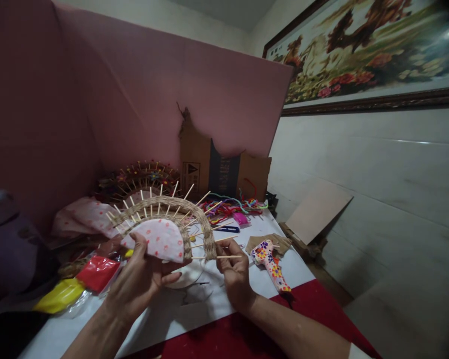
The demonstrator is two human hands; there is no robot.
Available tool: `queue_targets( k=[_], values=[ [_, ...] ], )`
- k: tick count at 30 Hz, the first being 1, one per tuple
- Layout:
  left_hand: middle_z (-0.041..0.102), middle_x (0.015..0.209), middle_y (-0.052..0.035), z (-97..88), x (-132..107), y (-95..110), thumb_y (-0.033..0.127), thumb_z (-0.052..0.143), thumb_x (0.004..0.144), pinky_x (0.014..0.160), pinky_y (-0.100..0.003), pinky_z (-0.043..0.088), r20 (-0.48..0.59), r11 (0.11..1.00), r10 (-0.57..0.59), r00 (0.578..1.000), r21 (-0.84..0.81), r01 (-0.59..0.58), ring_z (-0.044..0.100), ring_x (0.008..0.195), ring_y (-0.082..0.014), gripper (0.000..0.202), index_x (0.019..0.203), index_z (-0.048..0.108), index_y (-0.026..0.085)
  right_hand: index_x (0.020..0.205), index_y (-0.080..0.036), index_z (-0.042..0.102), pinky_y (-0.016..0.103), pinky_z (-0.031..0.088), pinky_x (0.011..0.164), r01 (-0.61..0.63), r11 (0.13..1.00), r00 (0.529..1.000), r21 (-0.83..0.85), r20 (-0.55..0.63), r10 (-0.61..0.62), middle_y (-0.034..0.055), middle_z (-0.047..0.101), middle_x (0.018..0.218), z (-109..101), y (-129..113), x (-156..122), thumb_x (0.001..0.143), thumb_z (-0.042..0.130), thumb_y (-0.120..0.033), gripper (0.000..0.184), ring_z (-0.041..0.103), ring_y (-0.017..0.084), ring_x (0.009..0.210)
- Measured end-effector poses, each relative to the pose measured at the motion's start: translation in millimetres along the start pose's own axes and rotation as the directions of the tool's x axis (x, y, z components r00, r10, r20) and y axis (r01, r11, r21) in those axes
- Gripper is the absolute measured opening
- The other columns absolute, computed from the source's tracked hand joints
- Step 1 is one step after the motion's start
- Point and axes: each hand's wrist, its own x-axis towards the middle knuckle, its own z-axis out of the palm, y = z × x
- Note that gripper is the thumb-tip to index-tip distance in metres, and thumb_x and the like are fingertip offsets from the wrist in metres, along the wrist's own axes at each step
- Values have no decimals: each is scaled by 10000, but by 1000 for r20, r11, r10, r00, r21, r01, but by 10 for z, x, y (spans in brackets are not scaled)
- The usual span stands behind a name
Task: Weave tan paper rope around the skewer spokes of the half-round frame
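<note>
My left hand (136, 279) grips a half-woven round craft piece (164, 227) by its pink dotted fabric centre, holding it upright above the table. Wooden skewers stick out of it like spokes, with straw rope woven between them in an arc. My right hand (234, 271) is closed in a pinch at the piece's lower right edge, on the rope end and the lowest skewer there.
A dotted glue gun (271, 264) lies right of my right hand on the white table (194, 311). Coloured yarn (230, 207), blue-handled scissors (227, 229), red and yellow packets (82, 284), a second spoked piece (142, 177) and a cardboard box (219, 169) sit behind. A pink partition stands behind them.
</note>
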Motion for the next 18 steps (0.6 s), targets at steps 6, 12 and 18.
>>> queue_targets(
  k=[6,12,18],
  values=[
    [697,805,-126,-31,40,5,537,402,800,579,-386,559,-46,992,88,995,-83,-91,679,656,-246,465,1042,584,184,807,-192,503,218,206,444,69,997,997,-34,-17,-69,-68,307,538,-39,10,-19,831,498,-378,187,240,79,466],
    [696,823,-101,-4,30,-8,517,406,806,646,-381,558,-32,985,136,990,-107,-138,668,675,-211,428,1022,595,200,805,-192,512,220,235,457,86,992,996,-96,19,-85,-56,338,562,-28,24,-38,845,476,-379,195,279,88,488],
    [702,801,-96,76,-6,-3,493,348,836,611,-363,561,-58,984,135,989,-111,-141,662,640,-203,435,1036,591,193,875,-182,559,244,363,563,141,986,985,-86,115,-131,30,505,790,-33,4,-71,840,493,-367,199,437,110,617]
  ],
)
